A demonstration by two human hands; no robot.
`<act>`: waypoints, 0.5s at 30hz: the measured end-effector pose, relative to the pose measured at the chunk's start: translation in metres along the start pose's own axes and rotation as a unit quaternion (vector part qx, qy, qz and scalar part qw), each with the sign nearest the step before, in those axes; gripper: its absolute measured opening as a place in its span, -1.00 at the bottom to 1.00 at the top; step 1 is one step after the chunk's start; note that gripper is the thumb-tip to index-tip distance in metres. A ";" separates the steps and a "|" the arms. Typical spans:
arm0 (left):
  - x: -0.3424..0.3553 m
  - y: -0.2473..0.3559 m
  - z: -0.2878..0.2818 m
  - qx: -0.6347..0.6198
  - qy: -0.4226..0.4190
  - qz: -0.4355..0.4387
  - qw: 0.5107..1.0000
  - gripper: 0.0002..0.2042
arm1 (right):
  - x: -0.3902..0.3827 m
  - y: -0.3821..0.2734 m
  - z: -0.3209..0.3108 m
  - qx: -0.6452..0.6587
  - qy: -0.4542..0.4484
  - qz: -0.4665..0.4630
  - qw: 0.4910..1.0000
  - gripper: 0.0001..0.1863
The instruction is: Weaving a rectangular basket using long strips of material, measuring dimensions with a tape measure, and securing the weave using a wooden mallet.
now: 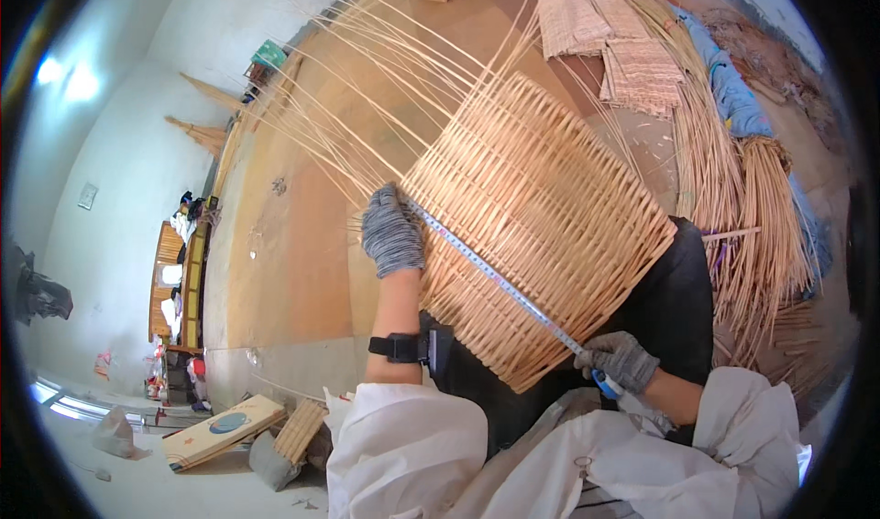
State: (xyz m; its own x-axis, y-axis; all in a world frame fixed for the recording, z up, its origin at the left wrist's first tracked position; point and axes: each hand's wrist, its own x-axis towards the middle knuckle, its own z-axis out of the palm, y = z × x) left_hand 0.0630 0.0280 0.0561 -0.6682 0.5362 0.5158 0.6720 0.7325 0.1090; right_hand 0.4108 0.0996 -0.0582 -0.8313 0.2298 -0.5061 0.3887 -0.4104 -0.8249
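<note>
left hand [392,230] clamps tape measure [495,276] end at woven basket [541,217] rim | right hand [620,359] grips tape case at base | basket on lap | risk: tape slips off weave, loose stakes [367,70] snag

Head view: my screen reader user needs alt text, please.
A person's grey-gloved left hand and right hand stretch a metal tape measure across a half-woven tan wicker basket on their lap, its long loose stakes fanning outward. Woven mats and reed bundles lie on the floor.
</note>
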 end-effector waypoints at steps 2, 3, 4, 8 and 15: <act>0.002 -0.003 0.005 0.059 -0.023 -0.007 0.998 -0.73 | 0.003 0.009 0.006 -0.007 -0.003 -0.016 1.000 -0.86; 0.001 -0.005 0.005 0.052 0.033 0.023 0.998 -0.75 | 0.006 0.012 0.010 -0.022 -0.001 -0.011 1.000 -0.85; 0.001 -0.006 0.007 0.060 0.008 0.012 0.998 -0.75 | 0.005 0.015 0.011 -0.027 0.012 -0.019 0.999 -0.85; -0.001 -0.005 0.006 0.094 -0.003 0.042 0.995 -0.73 | 0.007 0.018 0.014 0.061 -0.001 0.034 0.998 -0.86; -0.001 0.002 0.001 0.058 -0.016 -0.017 0.998 -0.71 | 0.009 0.023 0.013 0.090 -0.027 0.024 0.995 -0.86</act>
State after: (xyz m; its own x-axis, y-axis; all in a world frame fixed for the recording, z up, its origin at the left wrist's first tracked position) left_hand 0.0648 0.0296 0.0556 -0.7012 0.5222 0.4854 0.6082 0.7934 0.0251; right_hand 0.4074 0.0809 -0.0780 -0.8353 0.1598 -0.5260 0.3560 -0.5720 -0.7390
